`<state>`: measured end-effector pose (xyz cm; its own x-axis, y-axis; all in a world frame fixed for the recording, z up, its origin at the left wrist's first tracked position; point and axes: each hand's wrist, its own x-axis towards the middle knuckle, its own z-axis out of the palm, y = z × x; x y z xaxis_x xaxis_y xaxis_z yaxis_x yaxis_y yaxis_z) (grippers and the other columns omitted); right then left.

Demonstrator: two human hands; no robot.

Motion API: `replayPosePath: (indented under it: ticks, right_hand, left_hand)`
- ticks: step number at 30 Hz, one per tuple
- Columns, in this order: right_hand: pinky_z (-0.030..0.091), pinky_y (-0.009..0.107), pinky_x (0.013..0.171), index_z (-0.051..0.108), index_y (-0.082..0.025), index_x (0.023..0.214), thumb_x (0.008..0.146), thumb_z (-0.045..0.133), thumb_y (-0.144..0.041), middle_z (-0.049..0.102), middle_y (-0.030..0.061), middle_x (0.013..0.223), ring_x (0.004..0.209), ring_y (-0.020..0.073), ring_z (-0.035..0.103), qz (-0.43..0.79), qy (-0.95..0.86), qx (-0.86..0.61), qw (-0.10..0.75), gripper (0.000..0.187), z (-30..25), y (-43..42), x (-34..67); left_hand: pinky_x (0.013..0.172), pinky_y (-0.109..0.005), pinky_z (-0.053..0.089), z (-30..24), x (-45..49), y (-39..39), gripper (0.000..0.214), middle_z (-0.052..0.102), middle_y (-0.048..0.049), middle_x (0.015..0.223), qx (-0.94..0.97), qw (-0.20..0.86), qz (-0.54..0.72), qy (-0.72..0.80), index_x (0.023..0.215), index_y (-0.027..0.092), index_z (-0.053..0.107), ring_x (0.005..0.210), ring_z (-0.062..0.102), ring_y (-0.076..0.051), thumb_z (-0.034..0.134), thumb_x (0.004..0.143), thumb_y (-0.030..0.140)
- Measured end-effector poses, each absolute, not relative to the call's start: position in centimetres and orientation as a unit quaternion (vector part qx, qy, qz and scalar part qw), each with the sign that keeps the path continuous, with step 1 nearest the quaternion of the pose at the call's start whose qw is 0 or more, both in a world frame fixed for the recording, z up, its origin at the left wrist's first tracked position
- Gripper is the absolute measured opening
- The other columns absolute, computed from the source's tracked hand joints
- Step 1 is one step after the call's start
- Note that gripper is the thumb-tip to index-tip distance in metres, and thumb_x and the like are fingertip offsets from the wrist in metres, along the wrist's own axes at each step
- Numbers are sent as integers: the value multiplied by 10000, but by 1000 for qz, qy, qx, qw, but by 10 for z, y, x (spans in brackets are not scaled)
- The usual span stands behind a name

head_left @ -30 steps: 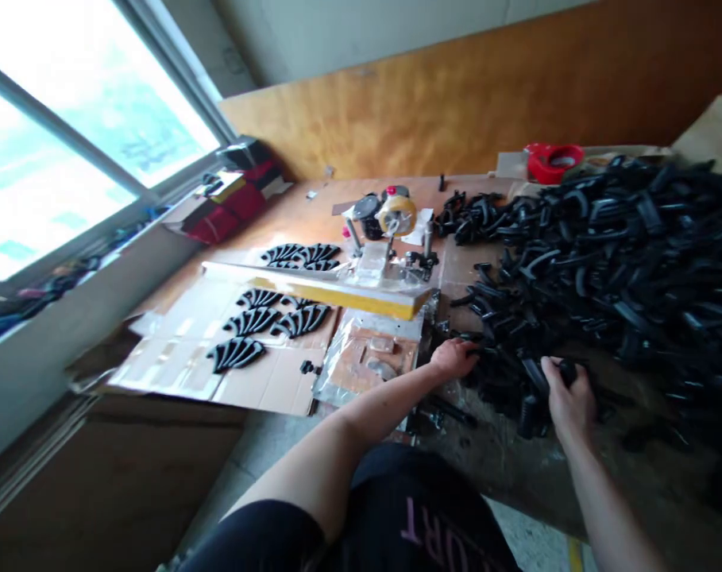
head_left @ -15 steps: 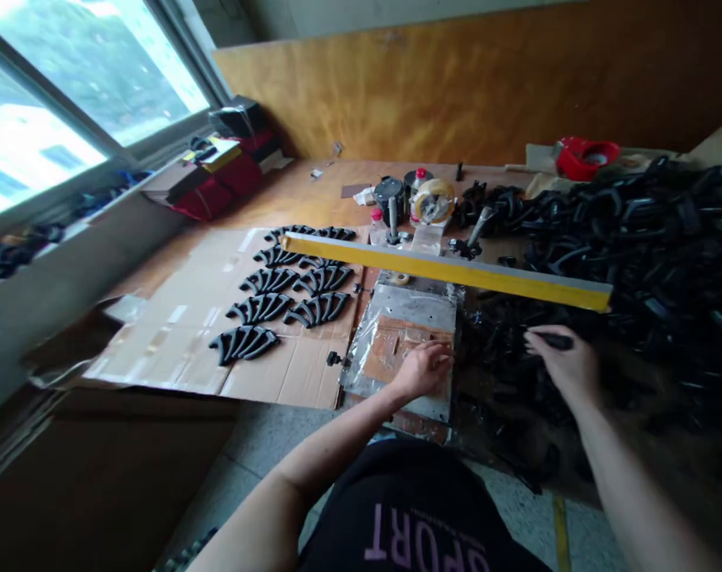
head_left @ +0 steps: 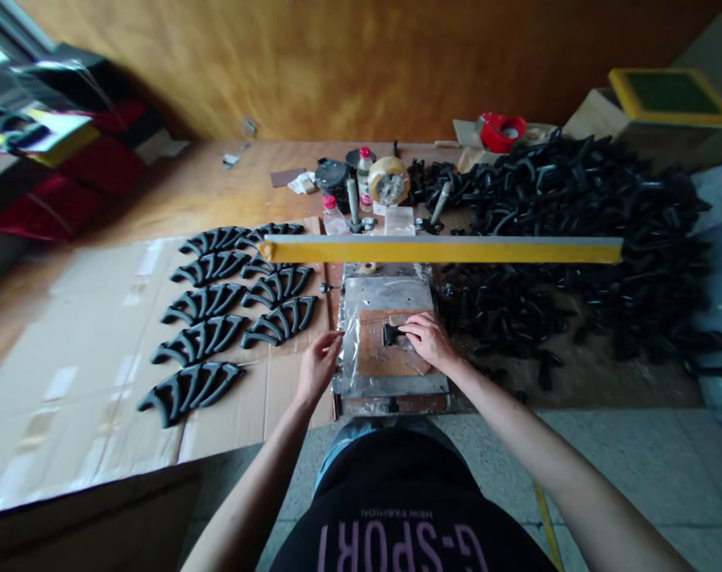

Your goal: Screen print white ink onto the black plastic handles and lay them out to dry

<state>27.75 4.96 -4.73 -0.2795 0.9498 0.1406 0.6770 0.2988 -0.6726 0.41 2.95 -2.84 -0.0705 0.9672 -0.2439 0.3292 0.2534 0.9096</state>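
Observation:
My right hand pinches a small black plastic part down on a brown pad. The pad lies on a metal plate wrapped in transparent plastic. My left hand rests at the plate's left edge, fingers apart, holding nothing. To its left, several black fan-shaped assemblies lie in rows on flattened cardboard. A large heap of loose black plastic parts fills the right of the bench.
A yellow straight bar spans the bench beyond the plate. Behind it stand a tape roll, a bottle and a black can. A red tape dispenser sits farther back, against a wooden board.
My right hand has moved left from the heap onto the pad with the black part. My left hand has shifted to the plate's left edge. The view has swung to face the bench squarely.

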Motion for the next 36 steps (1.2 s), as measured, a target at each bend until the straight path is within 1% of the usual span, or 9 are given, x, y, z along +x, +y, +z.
replayPosePath:
  ticks: [3,7,11,15,21,25,29,32,36]
  right_hand:
    - [353,440,1079,712,-265,1131,917,516,-277,611,77,1259,1234,242,477,155,-738,-596,277,291,-45,13,319]
    - [269,550,1104,510,-193,1378,930,460,-475,388,158,1469,1375,311,309,-66,-443,-828,338,532,-75,-86,401]
    - [283,593,1077,514,-177,1356,875,468,-592,341,184,1489,1369,352,310,-7,-360,-883,301,637,-143,-151,425]
    - [165,672,1097,569,-165,1299,929,276,-545,317,179,1519,1434,377,172,82,-269,-903,325,606,-192,-145,410]
    - [209,605,1128,469,-155,1407,975,221,-502,393,168,1496,1463,312,157,105,-308,-874,361,607,-182,-153,413]
    - [245,595,1117,388,-178,1473,937,436,-532,279,181,1561,1449,353,202,76,-430,-855,280,644,-156,-153,399]
    - [254,605,1110,464,-305,1432,876,612,-435,116,95,1628,1460,394,154,61,-563,-801,194,590,-141,-126,387]
    - [268,568,1123,558,-334,1351,912,571,-279,234,60,1601,1468,342,168,50,-611,-772,169,443,-138,-92,397]
    - [328,555,1096,625,-330,1277,921,559,-240,358,65,1544,1473,335,151,44,-638,-754,152,374,-135,-43,418]
  left_hand:
    - [828,-308,550,-24,3,29,459,733,-70,1008,497,436,384,645,1024,151,693,911,674,-193,579,802,536]
    - [869,-364,558,-26,-1,26,460,719,-80,1074,454,426,414,665,1034,160,684,936,681,-204,630,769,532]
    - [832,-333,565,-31,11,28,391,722,-73,1018,429,445,421,664,955,159,698,901,687,-190,689,734,481]
    - [790,-321,570,-32,39,33,378,717,-64,976,432,471,429,638,933,158,694,855,683,-174,707,717,468]
    - [816,-338,567,-28,65,38,374,719,-70,980,445,494,410,625,942,154,693,873,687,-180,714,716,451]
    - [811,-339,569,-25,68,40,367,721,-68,973,452,483,413,626,935,155,696,882,687,-183,713,723,455]
    - [804,-319,565,-24,66,36,365,719,-58,968,447,488,417,623,952,167,703,873,685,-170,722,725,452]
    - [778,-302,563,-26,61,32,359,716,-64,985,448,484,420,623,957,170,703,864,683,-166,721,731,448]
    - [770,-306,561,-29,52,29,354,716,-75,993,437,474,428,633,946,168,706,871,681,-173,715,736,453]
